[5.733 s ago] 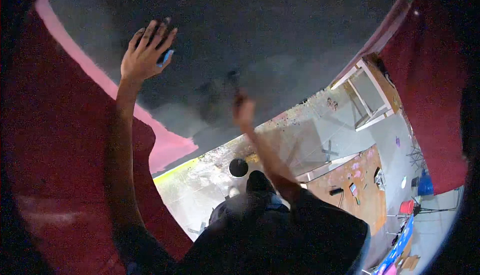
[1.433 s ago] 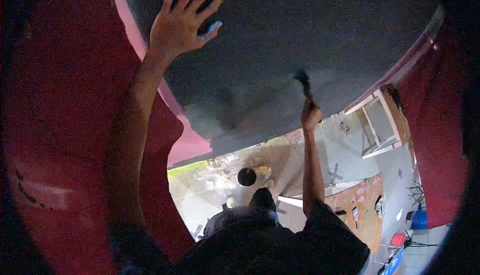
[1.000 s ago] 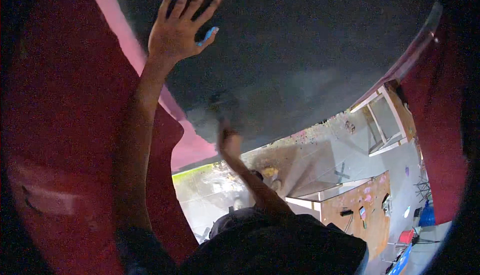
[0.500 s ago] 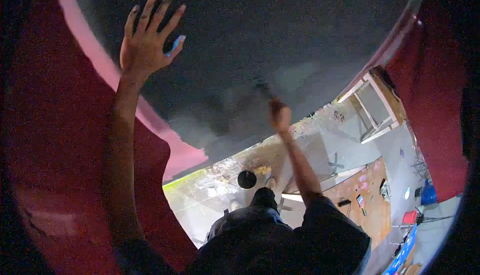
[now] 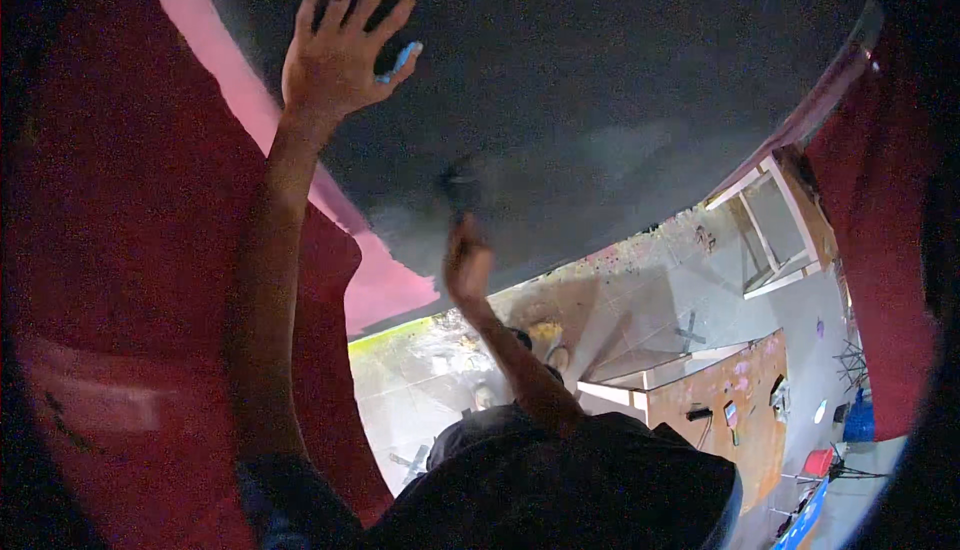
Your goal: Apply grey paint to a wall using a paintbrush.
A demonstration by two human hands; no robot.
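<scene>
Head view: one dark brush (image 5: pixel 460 188), its outline blurred, lies over the lower left part of one broad charcoal surface (image 5: pixel 580 60), patchy and paler near its bottom edge, with one pink band (image 5: pixel 215 45) along its left. Two hands show: the right hand (image 5: pixel 468 265) grips the brush; the left hand (image 5: pixel 335 65) is spread open over the charcoal, blue on its thumb. Lower right, one wooden table (image 5: pixel 718 455) bears three small items (image 5: pixel 732 414).
</scene>
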